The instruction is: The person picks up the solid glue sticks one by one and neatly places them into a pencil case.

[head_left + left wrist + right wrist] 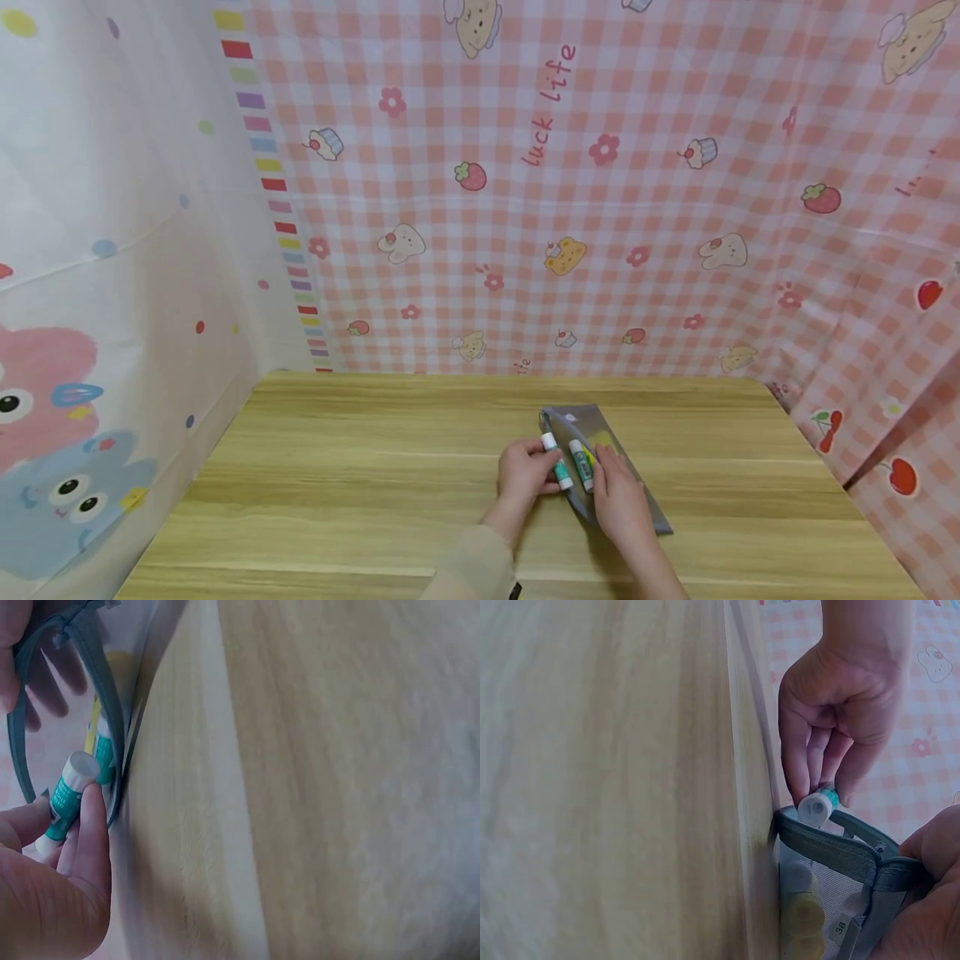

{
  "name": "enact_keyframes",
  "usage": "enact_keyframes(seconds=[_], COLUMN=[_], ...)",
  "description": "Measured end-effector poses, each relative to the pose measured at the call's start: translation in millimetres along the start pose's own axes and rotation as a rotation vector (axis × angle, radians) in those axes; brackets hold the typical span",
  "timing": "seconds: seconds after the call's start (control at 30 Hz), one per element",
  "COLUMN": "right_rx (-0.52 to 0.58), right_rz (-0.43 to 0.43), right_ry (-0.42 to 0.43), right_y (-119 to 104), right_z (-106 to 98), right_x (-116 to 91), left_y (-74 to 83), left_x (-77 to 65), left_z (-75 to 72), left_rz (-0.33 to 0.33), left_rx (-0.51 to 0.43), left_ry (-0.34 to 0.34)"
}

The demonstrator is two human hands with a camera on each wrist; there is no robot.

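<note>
Between thumb and fingers, my left hand (527,472) pinches a white and teal glue stick (557,462) by its sides. It is held at the open mouth of a grey zippered mesh pouch (651,497), and in the right wrist view its white end (814,810) overlaps the pouch's zipper rim (829,844). My right hand (621,496) grips the far side of the pouch, spreading the mouth. Inside lie a second glue stick (104,754) and yellow items (805,919), partly veiled by the mesh.
The pouch is on a wood-grain table (360,483). Behind the table's back edge hangs a pink checked curtain (450,217); a white printed cloth (150,250) covers the left side.
</note>
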State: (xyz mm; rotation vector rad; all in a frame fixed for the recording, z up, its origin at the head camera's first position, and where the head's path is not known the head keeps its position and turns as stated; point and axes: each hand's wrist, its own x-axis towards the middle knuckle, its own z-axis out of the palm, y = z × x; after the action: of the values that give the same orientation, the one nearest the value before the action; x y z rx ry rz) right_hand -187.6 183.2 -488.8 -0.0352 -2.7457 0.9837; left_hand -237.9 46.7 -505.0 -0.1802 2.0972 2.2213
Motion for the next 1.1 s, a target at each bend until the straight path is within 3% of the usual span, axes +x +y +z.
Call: enact_keyframes(seconds=[0.57,0.9,1.1], right_rx=[0.004,0.004,-0.009], right_rz=[-0.001,-0.044,-0.064], right_ry=[-0.003,0.021,0.02], right_y=[-1.0,-2.0,-3.0], right_z=[-1.2,0.0,0.7], right_x=[1.0,0.3,-0.1], left_y=[-3.0,-3.1,-4.6], left_x=[-3.5,-3.3,-2.5], left_z=[9.6,10.9,11.0], left_rz=[-0.012,-0.052,-0.048], left_rx=[0.06,-0.056,-0.078], left_ry=[0.01,-0.058,-0.099])
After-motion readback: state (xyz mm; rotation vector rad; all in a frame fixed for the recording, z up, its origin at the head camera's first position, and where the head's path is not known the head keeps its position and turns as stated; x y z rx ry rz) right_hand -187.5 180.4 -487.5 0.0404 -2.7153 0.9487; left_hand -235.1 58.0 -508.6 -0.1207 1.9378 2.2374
